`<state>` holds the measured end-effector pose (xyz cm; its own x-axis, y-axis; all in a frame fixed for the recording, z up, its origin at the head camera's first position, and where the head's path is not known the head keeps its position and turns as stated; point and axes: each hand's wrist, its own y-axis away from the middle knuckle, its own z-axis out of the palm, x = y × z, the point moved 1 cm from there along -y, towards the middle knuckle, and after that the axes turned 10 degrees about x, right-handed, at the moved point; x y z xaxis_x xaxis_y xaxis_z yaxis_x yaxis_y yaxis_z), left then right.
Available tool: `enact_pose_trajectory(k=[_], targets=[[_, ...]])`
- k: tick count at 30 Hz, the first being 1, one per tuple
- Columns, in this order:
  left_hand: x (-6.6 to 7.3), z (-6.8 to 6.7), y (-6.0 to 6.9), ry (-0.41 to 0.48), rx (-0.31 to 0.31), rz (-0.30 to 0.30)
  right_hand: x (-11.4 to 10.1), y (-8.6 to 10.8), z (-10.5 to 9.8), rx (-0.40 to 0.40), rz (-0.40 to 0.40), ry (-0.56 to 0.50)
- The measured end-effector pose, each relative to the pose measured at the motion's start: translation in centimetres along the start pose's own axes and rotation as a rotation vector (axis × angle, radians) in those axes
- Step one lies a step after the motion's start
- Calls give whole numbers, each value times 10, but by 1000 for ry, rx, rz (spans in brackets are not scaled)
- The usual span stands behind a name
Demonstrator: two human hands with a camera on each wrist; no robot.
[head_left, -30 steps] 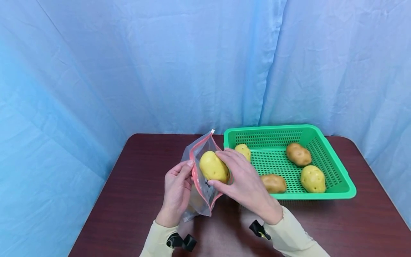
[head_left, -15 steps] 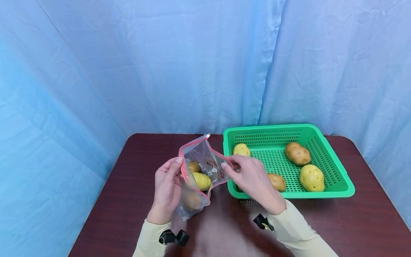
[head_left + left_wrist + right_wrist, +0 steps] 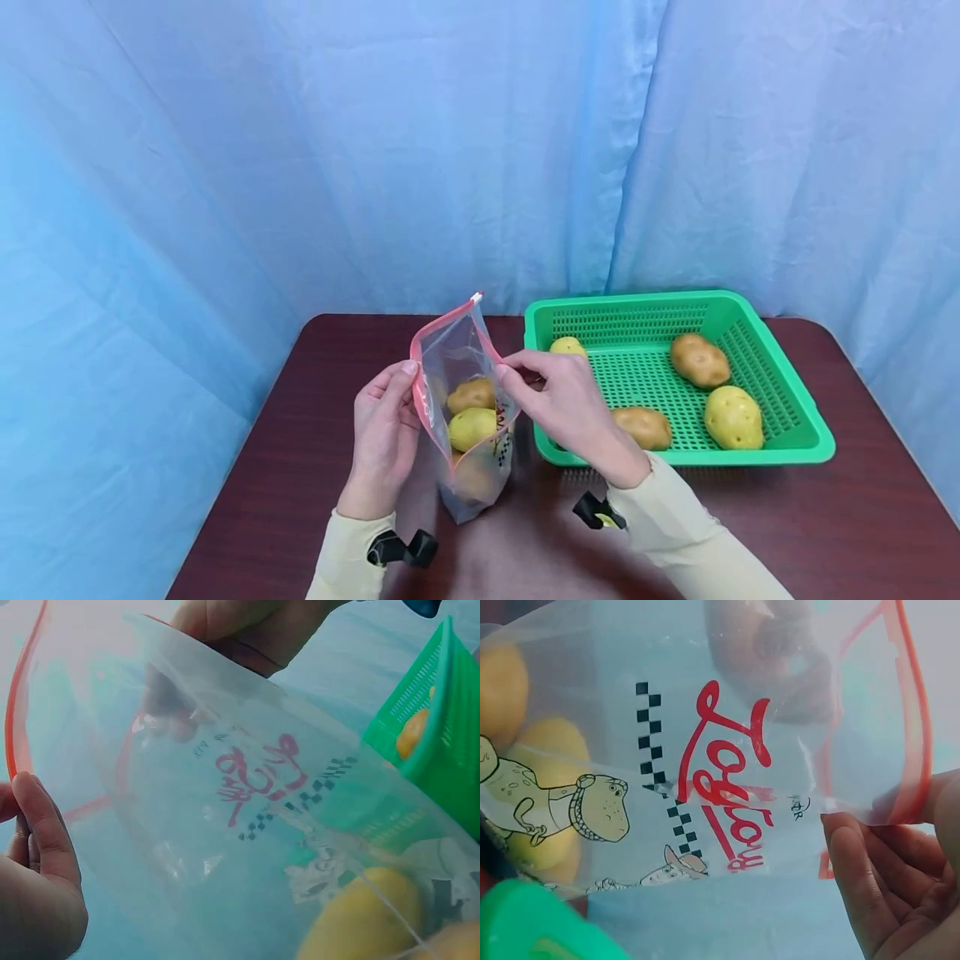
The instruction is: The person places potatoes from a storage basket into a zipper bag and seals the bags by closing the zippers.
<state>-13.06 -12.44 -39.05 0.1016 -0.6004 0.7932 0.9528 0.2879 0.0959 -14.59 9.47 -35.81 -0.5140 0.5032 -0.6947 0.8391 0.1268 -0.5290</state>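
Note:
A clear plastic bag [image 3: 450, 350] with a red zip rim stands with its mouth spread wide. Inside it lie a yellow potato [image 3: 472, 429], a brown potato [image 3: 472, 395] and a further brown one lower down. My left hand [image 3: 384, 433] pinches the bag's left rim between thumb and fingers. On the opposite rim, my right hand [image 3: 573, 408] pinches the plastic, beside the green basket. Red lettering and a checkered print [image 3: 735, 772] show on the bag's side in the right wrist view.
The green basket [image 3: 750, 457] at the right holds a brown potato [image 3: 700, 360], a yellow potato [image 3: 733, 418], another brown one [image 3: 642, 427] and a yellow one [image 3: 567, 347] at its left end. Blue curtains [image 3: 450, 150] hang behind the dark table [image 3: 300, 433].
The yellow potato that my right hand held is now inside the bag. My right hand has let go of it and grips the bag's right rim; the bag now stands more upright.

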Motion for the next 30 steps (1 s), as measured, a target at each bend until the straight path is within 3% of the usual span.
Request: enact_pose_trajectory(k=[6,15,23,30], targets=[[-13,2,4,-27,-19,-49,15,10,-7,-14,104,8],[-21,10,7,-50,-33,-67,27,15,-31,-26,164,-20],[-23,10,9,-52,-33,-74,49,23,-59,-57,86,105],[-23,9,10,-56,-36,-76,70,29,-80,-99,48,144]])
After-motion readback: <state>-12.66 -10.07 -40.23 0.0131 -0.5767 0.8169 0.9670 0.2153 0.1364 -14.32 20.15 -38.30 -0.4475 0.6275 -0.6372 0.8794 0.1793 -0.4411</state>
